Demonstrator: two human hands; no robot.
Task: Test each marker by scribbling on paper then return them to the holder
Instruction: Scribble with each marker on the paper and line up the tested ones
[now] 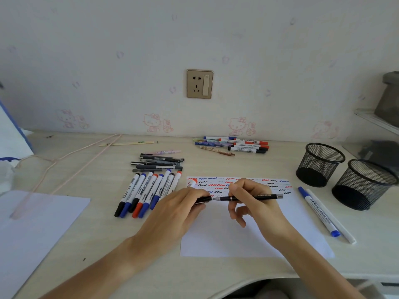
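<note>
My right hand (pixel 248 197) pinches the black pen (pixel 250 197) mid-barrel over the paper (pixel 248 236); my left hand (pixel 185 203) grips its cap (pixel 204 200). It looks light, stiff and slick; I'd hold near the tip.

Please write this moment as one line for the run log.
left hand: holds black cap | right hand: holds black pen above scribbled paper | mesh holders: no markers visible inside
</note>
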